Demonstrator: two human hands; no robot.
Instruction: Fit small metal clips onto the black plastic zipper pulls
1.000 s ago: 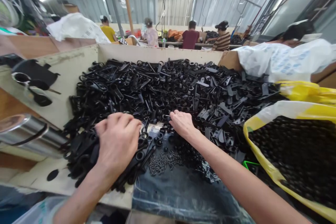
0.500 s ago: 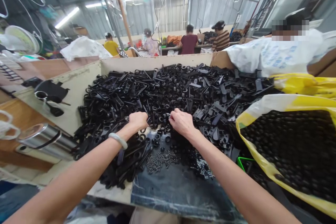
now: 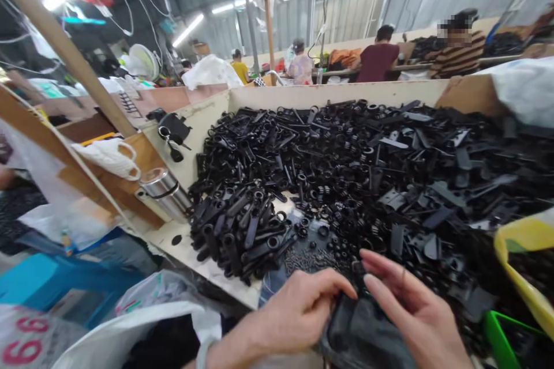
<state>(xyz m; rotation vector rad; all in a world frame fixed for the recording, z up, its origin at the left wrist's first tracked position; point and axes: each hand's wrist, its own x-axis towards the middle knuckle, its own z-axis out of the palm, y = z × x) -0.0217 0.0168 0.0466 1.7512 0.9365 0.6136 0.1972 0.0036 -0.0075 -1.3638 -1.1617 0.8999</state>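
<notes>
My left hand [image 3: 303, 305] is closed, thumb and forefinger pinching a small black plastic part [image 3: 357, 274] near the front edge of the workbench. Opposite it, my right hand [image 3: 413, 305] has its thumb and fingers apart, the tips right beside the same part. Whether they touch it I cannot tell. Just beyond the hands lie small metal pins [image 3: 309, 259] and small black rings [image 3: 322, 231]. Under the hands is a dark, shiny covering [image 3: 367, 331]. Long black handle-like pieces [image 3: 251, 225] are heaped to the left.
A large mound of black plastic parts [image 3: 341, 150] fills the walled bench. To the right stand a yellow-edged bag [image 3: 504, 242] and a green container [image 3: 497, 334]. A steel flask [image 3: 162, 187] stands left, a white bag [image 3: 203, 320] front left. Several people sit beyond.
Both hands have come back from the heap toward the bench's front edge and closer together, a black part now between them. The view has swung left.
</notes>
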